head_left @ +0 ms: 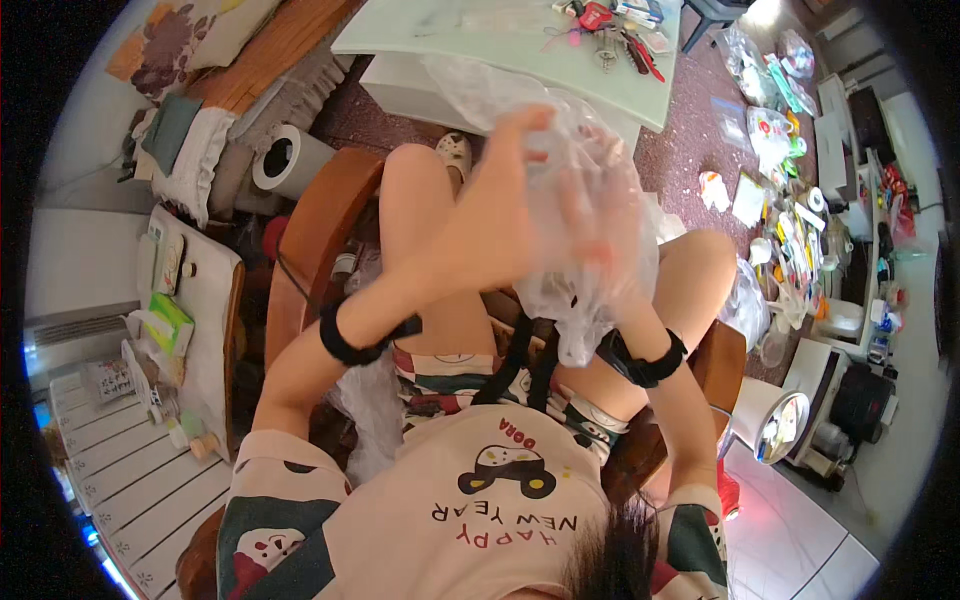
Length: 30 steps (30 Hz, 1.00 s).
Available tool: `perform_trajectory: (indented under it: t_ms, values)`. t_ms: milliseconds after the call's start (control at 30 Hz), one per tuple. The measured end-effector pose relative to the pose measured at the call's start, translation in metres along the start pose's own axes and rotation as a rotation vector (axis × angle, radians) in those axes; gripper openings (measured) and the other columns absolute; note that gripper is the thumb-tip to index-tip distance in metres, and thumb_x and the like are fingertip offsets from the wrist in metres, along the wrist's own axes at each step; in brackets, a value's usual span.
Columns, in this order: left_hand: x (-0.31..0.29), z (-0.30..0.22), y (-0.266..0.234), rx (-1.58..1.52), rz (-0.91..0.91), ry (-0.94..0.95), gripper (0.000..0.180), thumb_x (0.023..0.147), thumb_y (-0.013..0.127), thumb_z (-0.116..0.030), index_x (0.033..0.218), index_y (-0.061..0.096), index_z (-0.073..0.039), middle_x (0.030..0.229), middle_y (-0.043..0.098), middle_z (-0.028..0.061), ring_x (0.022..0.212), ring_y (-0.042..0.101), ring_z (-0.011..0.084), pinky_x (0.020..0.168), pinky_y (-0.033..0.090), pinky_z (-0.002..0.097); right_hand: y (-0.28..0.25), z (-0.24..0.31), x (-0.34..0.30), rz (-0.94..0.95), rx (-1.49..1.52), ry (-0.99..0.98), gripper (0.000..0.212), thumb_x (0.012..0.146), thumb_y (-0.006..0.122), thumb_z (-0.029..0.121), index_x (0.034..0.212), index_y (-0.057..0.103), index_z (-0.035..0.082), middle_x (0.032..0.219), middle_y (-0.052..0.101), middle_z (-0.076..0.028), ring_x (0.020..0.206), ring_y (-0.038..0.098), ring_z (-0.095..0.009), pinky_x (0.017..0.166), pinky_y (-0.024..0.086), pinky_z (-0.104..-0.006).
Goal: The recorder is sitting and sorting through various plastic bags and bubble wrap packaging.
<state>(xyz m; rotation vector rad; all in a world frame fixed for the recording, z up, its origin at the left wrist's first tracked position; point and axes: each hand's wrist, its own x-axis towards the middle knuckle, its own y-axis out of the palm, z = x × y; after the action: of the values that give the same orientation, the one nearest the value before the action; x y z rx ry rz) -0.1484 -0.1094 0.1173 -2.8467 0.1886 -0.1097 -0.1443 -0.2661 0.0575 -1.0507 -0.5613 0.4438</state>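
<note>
A clear plastic bag (590,290) is raised in front of me above my lap. My left hand (495,205) grips its outer side, fingers pointing up. Inside the bag is my right hand (605,225), seen blurred through the film. Both wrists wear black bands. I sit on a brown wooden chair (310,240) with bare knees showing.
A pale green-topped table (470,40) stands ahead, with keys and small items (615,30) on it. Many small packets and bottles (790,220) lie scattered on the floor at the right. A side table (205,290) with boxes is at my left. More plastic (370,400) lies beside my left hip.
</note>
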Motion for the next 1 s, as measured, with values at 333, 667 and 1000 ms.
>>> perform_trajectory:
  t_ms: [333, 667, 1000]
  values:
    - [0.007, 0.044, -0.006, 0.183, 0.074, 0.227, 0.096, 0.066, 0.074, -0.011, 0.139, 0.014, 0.003, 0.139, 0.028, 0.0221, 0.123, 0.038, 0.0290, 0.099, 0.031, 0.0369, 0.006, -0.024, 0.048, -0.020, -0.156, -0.060, 0.034, 0.085, 0.049, 0.009, 0.118, 0.057, 0.004, 0.121, 0.053, -0.015, 0.117, 0.048, -0.027, 0.103, 0.034, -0.0380]
    - [0.020, 0.046, -0.031, -0.157, -0.153, -0.354, 0.019, 0.082, 0.067, -0.021, 0.089, 0.065, -0.003, 0.074, 0.060, 0.0003, 0.062, 0.051, 0.0080, 0.054, 0.041, 0.0237, -0.016, -0.055, 0.036, -0.409, -0.056, -0.299, 0.041, 0.089, 0.044, 0.015, 0.128, 0.048, 0.005, 0.123, 0.054, -0.018, 0.112, 0.051, -0.033, 0.096, 0.040, -0.0362]
    - [0.012, 0.031, -0.026, -0.519, -0.124, -0.416, 0.042, 0.085, 0.065, -0.037, 0.108, 0.058, -0.003, 0.084, 0.060, -0.0003, 0.063, 0.047, 0.0083, 0.056, 0.037, 0.0234, -0.012, -0.044, 0.033, -0.101, 0.073, 0.130, 0.040, 0.090, 0.040, 0.014, 0.129, 0.045, 0.006, 0.116, 0.057, -0.020, 0.106, 0.056, -0.033, 0.089, 0.044, -0.0382]
